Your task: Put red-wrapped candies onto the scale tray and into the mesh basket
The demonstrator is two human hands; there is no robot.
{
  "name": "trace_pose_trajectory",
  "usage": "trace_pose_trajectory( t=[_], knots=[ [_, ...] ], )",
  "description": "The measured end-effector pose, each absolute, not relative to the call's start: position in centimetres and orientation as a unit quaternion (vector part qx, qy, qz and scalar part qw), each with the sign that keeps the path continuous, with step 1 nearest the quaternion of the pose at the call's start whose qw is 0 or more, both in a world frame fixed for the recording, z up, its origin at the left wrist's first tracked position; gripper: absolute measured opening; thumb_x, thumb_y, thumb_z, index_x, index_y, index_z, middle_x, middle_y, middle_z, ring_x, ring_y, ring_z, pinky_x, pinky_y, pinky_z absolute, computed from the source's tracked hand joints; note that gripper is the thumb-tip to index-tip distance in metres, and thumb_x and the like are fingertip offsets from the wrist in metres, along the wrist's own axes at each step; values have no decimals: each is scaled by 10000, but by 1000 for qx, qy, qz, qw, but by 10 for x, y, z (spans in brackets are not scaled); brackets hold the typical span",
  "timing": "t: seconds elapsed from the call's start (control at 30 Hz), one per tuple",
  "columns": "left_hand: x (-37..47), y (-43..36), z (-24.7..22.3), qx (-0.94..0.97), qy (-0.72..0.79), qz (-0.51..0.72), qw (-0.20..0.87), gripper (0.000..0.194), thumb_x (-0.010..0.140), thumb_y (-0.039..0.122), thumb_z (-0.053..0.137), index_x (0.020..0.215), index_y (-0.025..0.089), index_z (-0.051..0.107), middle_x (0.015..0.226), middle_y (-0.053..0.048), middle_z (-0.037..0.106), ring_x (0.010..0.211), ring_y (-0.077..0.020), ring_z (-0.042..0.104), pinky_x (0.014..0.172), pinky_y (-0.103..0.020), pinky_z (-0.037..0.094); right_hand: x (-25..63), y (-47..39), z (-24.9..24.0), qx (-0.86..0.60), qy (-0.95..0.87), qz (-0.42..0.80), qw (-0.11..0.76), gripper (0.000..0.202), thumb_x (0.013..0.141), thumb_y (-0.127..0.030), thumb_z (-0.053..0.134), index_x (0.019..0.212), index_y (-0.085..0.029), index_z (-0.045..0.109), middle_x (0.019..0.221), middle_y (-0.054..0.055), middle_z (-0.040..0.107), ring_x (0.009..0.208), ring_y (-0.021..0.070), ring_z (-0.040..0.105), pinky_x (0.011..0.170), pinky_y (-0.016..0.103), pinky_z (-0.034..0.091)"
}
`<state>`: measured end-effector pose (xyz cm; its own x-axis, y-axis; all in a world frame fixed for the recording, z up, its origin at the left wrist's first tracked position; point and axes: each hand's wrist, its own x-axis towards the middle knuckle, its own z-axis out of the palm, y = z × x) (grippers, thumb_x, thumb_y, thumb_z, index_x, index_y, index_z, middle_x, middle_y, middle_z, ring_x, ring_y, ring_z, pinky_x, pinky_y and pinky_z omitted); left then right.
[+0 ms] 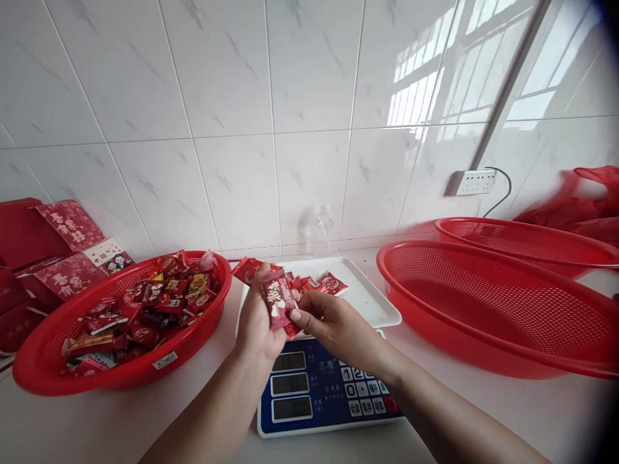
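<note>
In my left hand (258,319) lies a dark red snack packet (279,299) with white lettering, held above the front edge of the scale's white tray (367,299). The fingers and thumb of my right hand (333,316) pinch the packet's right side. Behind my hands, several red wrapped packets (331,283) rest on the tray. Below them is the blue panel of the digital scale (329,386), its keys partly covered by my right forearm. Whether other packets sit under the one in my left palm is partly hidden.
On the left stands a red plastic basket (169,357) of mixed wrapped snacks, beside red printed boxes (72,277). Two red perforated baskets, the front one (435,335) and the rear one (522,235), are at the right. A clear bottle (324,225) and a wall socket (475,183) are behind.
</note>
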<state>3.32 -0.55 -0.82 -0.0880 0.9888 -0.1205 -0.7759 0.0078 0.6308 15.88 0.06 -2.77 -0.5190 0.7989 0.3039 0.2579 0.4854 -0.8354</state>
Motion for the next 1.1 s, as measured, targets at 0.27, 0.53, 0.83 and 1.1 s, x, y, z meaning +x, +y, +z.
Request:
trace_pose_trajectory(
  t=[0.27,0.53,0.83,1.1],
  knots=[
    [42,-5,-16,188,299,751,557,228,702,366,664,675,179,536,576,11,579,473,-116,568,475,-226,459,145,-5,-38,-369,-765,333,410,147,842,-333,548,903,-207,507,894,42,619,746,156,571,662,305,454],
    [42,-6,-20,245,319,784,472,269,687,409,686,628,189,543,573,30,565,477,-87,554,444,-182,413,137,-9,-44,-317,-741,269,527,124,797,-267,621,817,-227,506,912,42,589,878,191,518,796,366,427],
    [18,1,1,187,327,832,407,174,688,294,682,696,178,553,623,42,566,508,-76,536,475,-189,440,169,29,-31,-329,-629,447,545,145,765,-294,577,787,-220,455,798,21,633,736,146,611,688,316,486],
    [7,-4,14,189,315,840,399,165,676,283,689,690,182,559,626,39,568,519,-81,536,466,-188,440,176,35,-36,-439,-794,181,379,146,818,-216,529,908,-205,644,935,58,663,893,206,588,799,393,462]
  ],
)
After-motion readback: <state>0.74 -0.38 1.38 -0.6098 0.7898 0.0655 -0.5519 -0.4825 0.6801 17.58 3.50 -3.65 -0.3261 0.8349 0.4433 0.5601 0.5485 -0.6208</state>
